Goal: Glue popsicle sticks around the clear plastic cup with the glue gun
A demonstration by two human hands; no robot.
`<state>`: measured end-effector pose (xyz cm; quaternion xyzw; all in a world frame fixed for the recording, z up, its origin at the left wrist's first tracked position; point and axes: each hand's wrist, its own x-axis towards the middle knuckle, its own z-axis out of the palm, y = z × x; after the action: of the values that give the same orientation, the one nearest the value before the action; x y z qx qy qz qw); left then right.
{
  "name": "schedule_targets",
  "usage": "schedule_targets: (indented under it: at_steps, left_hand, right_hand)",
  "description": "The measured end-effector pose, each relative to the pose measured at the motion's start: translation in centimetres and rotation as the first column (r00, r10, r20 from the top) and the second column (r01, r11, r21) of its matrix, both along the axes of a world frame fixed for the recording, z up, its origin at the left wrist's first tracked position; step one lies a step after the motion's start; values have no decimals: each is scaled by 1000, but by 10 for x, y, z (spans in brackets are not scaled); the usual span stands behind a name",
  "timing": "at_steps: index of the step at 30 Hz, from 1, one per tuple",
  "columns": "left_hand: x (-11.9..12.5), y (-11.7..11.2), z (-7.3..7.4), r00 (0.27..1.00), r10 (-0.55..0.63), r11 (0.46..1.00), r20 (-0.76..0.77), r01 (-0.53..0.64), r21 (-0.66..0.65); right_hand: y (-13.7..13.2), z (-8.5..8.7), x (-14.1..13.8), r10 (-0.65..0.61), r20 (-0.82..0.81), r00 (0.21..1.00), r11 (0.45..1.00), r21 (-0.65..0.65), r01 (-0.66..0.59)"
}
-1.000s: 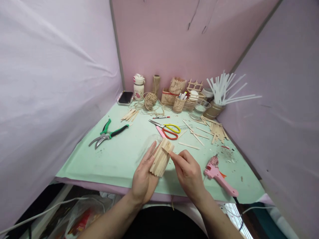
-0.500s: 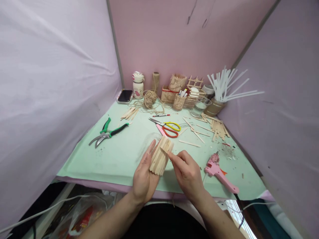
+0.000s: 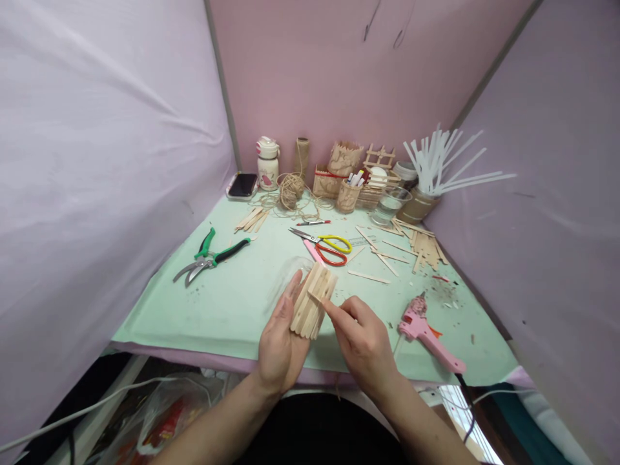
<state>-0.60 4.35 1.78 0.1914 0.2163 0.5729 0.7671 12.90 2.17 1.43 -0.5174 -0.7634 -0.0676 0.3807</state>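
Presently, 1 flat, ribbed panel of pale wooden sticks (image 3: 303, 318) lies tilted in the bare left hand (image 3: 277, 349), above the near part of the pale green desk (image 3: 227, 316). The left fingers grip its left edge, with part of the hand beneath; whether the hidden fingers are spread or pressed together, I cannot tell. The right hand (image 3: 364, 345) pinches 1 short, slim wooden piece (image 3: 315, 296) between thumb and index finger, its tip at the panel's face; the other fingers curl inward.

Just beyond the panel lie 1 steel scissors (image 3: 316, 239) with 2 handles, 1 yellow and 1 red. To the left, 1 green-and-black pruning shears (image 3: 206, 261) rests with its 2 handles apart. Right of the right hand lies 1 pink glue gun (image 3: 420, 328). Farther back stand 1 white lidded bottle (image 3: 268, 168) and 1 brown twine ball (image 3: 289, 194).
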Motion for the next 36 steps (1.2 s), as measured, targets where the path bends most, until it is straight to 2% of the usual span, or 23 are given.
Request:
schedule_targets:
  at_steps: [36]
  left_hand:
    - [0,-2,-2,999,33,999,-11,-33,7]
  right_hand:
    - [-7,2,-7,-5,75,997,999,41,2]
